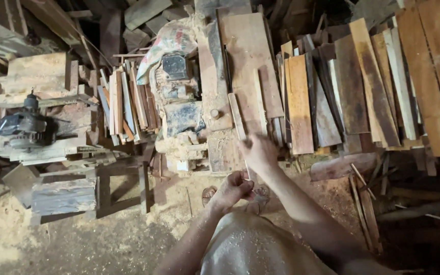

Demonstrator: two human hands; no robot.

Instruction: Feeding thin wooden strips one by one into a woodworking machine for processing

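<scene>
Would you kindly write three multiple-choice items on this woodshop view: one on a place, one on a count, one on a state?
1. Where is the dark motor?
A. Left of the hands, on a wooden stand
B. On the plank pile at right
C. On the sawdust floor beside the person's feet

2. How many hands grip the thin wooden strip?
A. None
B. One
C. Two

3. How is the floor?
A. Wet
B. Covered in sawdust
C. Tiled and swept

Answers: 1 A, it sits on the stand at far left. 2 C, the right hand and left hand both close on it. 3 B, pale sawdust lies everywhere.
</scene>
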